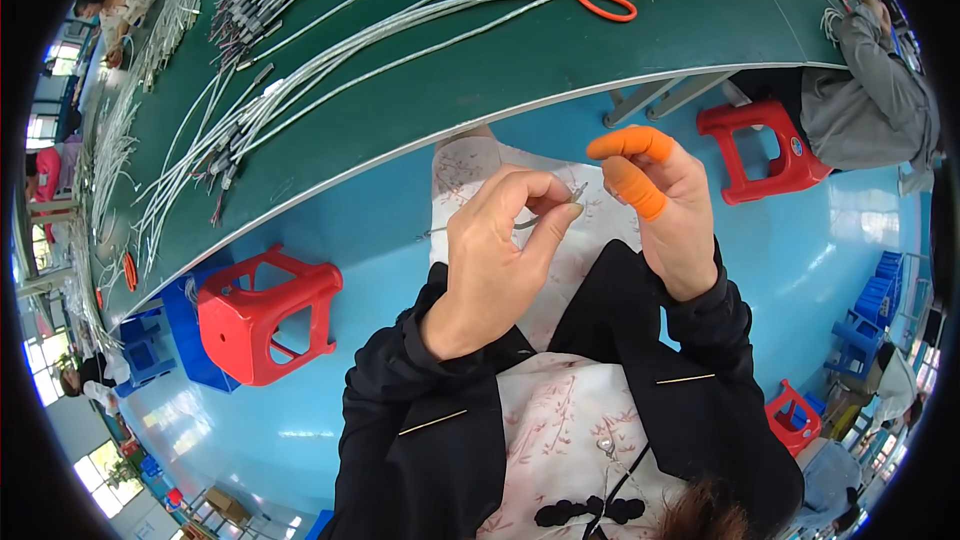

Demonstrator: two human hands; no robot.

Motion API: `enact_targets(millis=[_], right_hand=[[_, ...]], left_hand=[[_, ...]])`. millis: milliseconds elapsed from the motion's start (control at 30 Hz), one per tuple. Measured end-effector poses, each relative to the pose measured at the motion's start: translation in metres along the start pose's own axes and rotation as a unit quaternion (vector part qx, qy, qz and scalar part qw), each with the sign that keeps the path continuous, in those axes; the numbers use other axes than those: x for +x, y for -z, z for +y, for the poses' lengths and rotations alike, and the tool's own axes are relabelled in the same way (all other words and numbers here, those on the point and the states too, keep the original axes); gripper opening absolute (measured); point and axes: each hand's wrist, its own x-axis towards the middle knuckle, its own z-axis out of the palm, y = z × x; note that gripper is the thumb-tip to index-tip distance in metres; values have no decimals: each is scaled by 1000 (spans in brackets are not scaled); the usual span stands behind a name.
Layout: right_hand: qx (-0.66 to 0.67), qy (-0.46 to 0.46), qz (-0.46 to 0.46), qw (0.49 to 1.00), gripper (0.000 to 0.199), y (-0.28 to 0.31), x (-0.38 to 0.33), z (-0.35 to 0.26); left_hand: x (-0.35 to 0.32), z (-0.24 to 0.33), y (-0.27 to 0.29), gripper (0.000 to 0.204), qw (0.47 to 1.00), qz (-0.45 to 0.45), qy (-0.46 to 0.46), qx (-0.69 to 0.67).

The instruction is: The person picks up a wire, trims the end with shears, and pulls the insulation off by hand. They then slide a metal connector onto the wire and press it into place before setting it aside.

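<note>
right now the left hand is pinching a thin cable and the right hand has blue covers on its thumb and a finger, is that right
Not quite: the covers on the thumb and a finger of the right hand are orange, not blue, as the head view shows. The left hand is indeed pinching a thin cable.
</note>
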Motion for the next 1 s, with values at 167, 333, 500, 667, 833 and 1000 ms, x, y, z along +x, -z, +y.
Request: enact_targets(millis=[167, 333, 500, 667, 833, 1000], right_hand=[[-41, 21, -7, 999, 14, -7, -1, 12], [-57, 89, -7, 994, 14, -2, -2, 20], [-267, 232, 12, 935, 15, -6, -5, 17], [-419, 379, 11, 825, 16, -3, -4, 23], [-241, 245, 74, 936, 24, -8, -10, 25], [-258, 240, 55, 934, 25, -10, -14, 22]], left_hand=[[-4, -1, 0, 10, 951, -23, 164, -260], [-1, -10, 0, 11, 885, -75, 224, -402], [2, -8, 4, 11, 859, -82, 277, -423], [6, -11, 9, 10, 828, -90, 299, -465], [4, -6, 2, 9, 871, -29, 241, -428], [2, -7, 2, 9, 897, -26, 227, -380]])
